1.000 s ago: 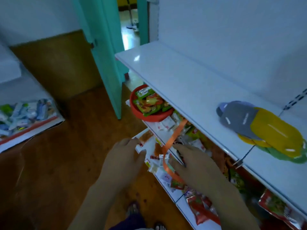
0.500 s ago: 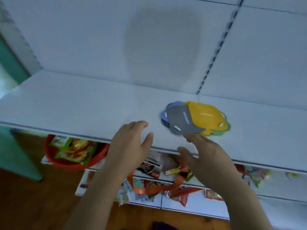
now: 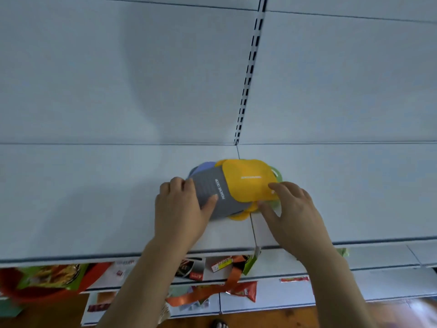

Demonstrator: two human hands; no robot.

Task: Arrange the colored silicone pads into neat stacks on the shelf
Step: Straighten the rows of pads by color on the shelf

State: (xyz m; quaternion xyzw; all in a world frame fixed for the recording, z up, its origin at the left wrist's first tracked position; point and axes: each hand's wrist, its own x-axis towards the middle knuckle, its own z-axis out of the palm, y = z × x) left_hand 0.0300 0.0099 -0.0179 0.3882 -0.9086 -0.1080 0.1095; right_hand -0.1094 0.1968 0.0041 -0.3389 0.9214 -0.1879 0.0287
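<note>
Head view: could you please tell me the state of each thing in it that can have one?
left hand, grips grey pad at its left edge.
right hand, fingers spread, touching yellow pad.
grey pad, flat, askew, not squared with the others.
yellow pad, flat on top, overlapping grey pad.
blue pad, mostly covered, far left.
green pad, mostly covered, peeking out right.

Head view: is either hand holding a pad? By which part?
Left hand grips the grey pad at its left end, thumb on top. Right hand rests fingertips on the yellow pad at its right edge; no clear hold there.
</note>
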